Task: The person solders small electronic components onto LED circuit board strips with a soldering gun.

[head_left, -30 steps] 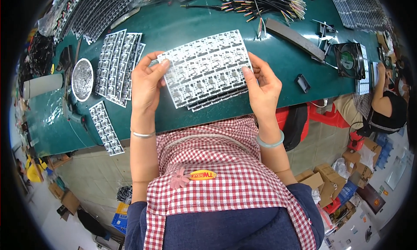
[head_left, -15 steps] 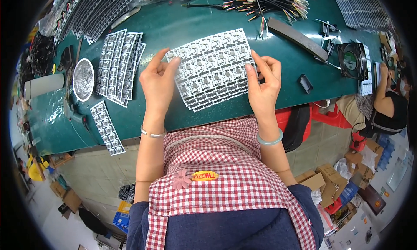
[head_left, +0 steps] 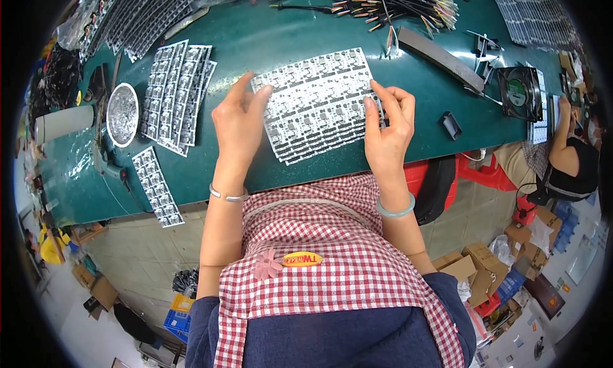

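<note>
A stack of white circuit board panels (head_left: 319,106) with rows of dark parts sits between my hands above the green table (head_left: 255,189). My left hand (head_left: 239,122) is closed on its left edge, thumb on the near side. At the right edge, my right hand (head_left: 391,119) grips the stack between thumb and fingers. The lower panels show as stepped edges along the near side. Left of my left hand lie more circuit board panels (head_left: 169,96), overlapping. A separate narrow panel (head_left: 158,186) juts over the table's front edge.
A round silvery dish (head_left: 122,115) and a soldering iron (head_left: 115,171) are at the left. Cable bundles (head_left: 408,10), a long grey bar (head_left: 440,58), a black fan (head_left: 520,93) and a small black case (head_left: 450,125) lie to the right. Another person (head_left: 571,163) sits at far right.
The stack has tilted and shifted slightly right, and its surface catches more light. My left hand has moved a little right with it; my right hand has hardly moved.
</note>
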### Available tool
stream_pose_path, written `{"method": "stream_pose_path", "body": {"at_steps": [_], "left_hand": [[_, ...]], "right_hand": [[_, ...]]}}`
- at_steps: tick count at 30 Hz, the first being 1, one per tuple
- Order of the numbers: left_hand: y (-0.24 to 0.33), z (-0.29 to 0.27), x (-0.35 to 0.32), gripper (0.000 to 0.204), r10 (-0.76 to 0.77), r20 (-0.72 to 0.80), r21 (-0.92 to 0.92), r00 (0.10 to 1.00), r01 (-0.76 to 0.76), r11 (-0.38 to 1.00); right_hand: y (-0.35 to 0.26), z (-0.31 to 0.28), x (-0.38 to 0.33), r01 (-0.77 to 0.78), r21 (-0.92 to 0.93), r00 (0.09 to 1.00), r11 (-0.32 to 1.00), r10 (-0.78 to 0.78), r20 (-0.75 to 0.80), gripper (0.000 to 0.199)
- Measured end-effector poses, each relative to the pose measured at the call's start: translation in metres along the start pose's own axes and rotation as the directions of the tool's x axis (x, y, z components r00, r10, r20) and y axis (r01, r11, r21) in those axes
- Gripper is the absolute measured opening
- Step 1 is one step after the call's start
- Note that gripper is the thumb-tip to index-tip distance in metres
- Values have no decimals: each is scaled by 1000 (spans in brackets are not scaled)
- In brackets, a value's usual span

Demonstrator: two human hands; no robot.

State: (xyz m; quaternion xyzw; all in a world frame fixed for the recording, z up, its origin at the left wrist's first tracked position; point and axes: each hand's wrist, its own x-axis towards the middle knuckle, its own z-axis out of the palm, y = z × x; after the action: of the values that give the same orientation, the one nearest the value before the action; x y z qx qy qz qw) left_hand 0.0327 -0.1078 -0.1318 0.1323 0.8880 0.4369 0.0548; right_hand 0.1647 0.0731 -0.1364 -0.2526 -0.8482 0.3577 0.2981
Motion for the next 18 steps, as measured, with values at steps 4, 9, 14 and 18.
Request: {"method": "stream_pose_path", "body": {"at_steps": [4, 9, 14, 18], "left_hand": [[0, -1, 0, 42, -12, 3, 31, 1000, 12, 999], [7, -5, -1, 40, -31, -18, 68, 999, 32, 997], [-4, -14, -2, 30, 45, -164, 6, 985, -45, 999], [-19, -49, -5, 28, -30, -421, -9, 906, 28, 1000]], "right_hand": [[5, 1, 0, 71, -22, 997, 997, -71, -10, 28], [4, 5, -2, 52, 35, 998, 998, -52, -24, 28], [1, 3, -1, 34, 7, 999, 999, -34, -27, 27], [6, 0, -3, -69, 79, 998, 994, 69, 5, 27]]}}
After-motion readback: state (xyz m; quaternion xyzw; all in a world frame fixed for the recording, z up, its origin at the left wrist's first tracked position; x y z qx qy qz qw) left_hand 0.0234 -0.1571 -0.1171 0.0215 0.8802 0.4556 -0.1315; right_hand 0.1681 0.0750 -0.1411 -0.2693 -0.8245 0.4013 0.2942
